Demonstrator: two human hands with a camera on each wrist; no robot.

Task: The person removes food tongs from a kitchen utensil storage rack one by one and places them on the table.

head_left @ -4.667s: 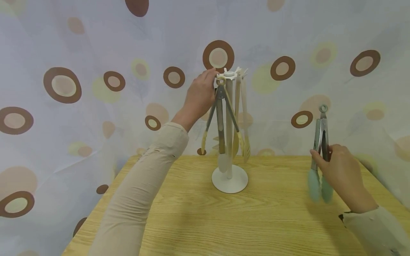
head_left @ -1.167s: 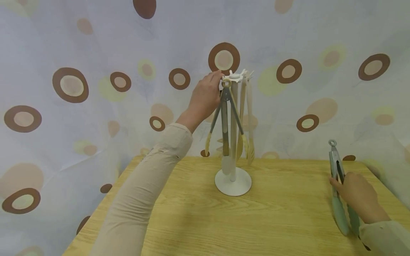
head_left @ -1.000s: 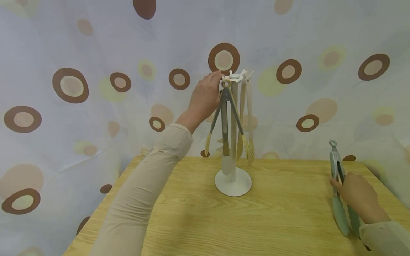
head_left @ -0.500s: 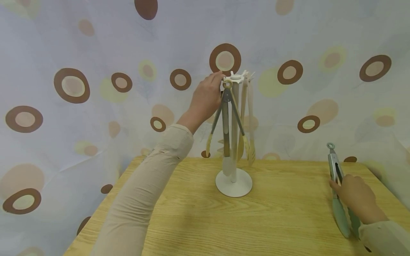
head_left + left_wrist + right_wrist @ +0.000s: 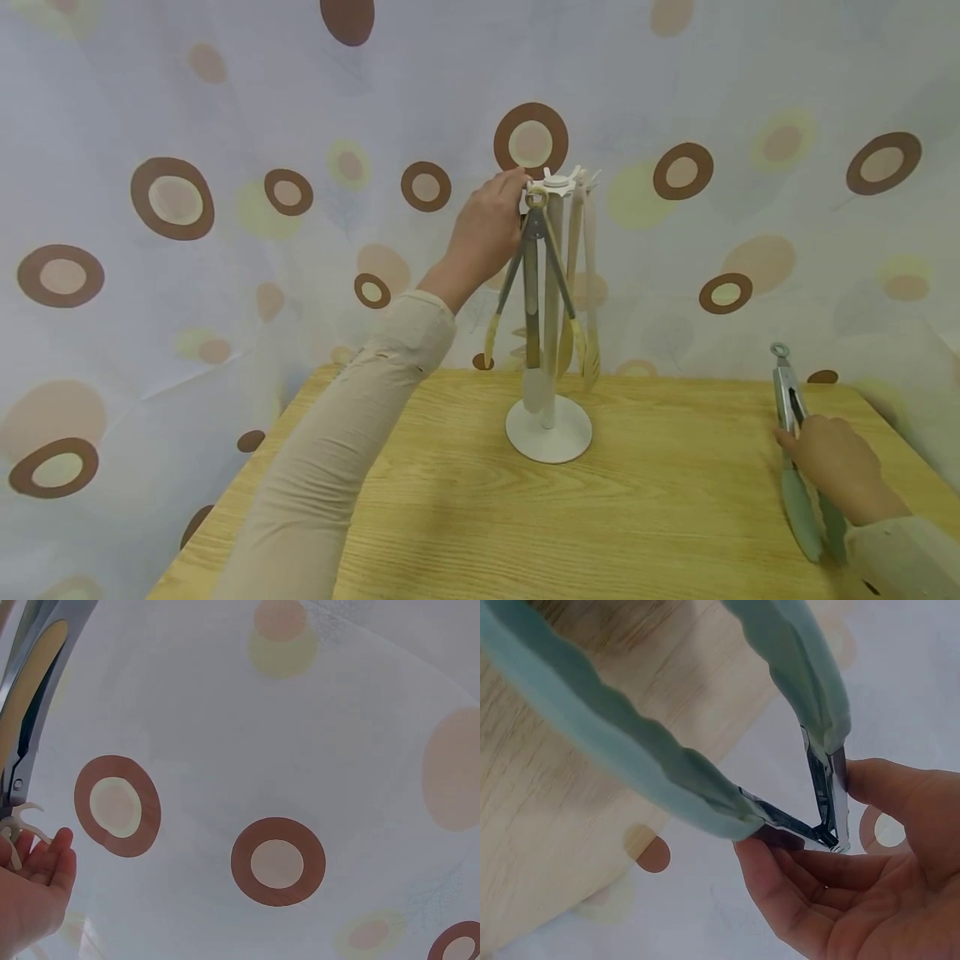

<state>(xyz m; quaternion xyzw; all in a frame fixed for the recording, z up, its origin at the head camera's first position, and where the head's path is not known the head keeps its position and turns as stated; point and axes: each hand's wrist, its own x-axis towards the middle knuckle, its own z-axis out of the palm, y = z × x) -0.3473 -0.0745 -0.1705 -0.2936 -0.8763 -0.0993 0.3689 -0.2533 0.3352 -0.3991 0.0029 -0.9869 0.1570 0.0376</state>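
Observation:
A white utensil stand (image 5: 549,446) with a round base and hooked top stands mid-table. My left hand (image 5: 486,227) grips its top from the left; in the left wrist view the fingers (image 5: 61,862) curl at the white hooks (image 5: 31,829). Yellow-tipped metal tongs (image 5: 536,223) hang spread from the front hook. At the right, my right hand (image 5: 836,462) holds a pair of metal tongs with green tips (image 5: 799,512), ring end up and tilted. Seen from the right wrist, thumb and fingers (image 5: 769,889) hold the arms of these tongs (image 5: 630,739), which are spread apart.
A slotted utensil (image 5: 591,354) and other pale utensils hang on the stand's right and rear hooks. The wooden table (image 5: 480,533) ends at its back edge before a curtain (image 5: 637,67) patterned with circles.
Since the earliest frame, my right hand has brought the green-tipped tongs lower and further right, tilting them. Within the last second they barely shift. My left hand keeps its grip on the stand.

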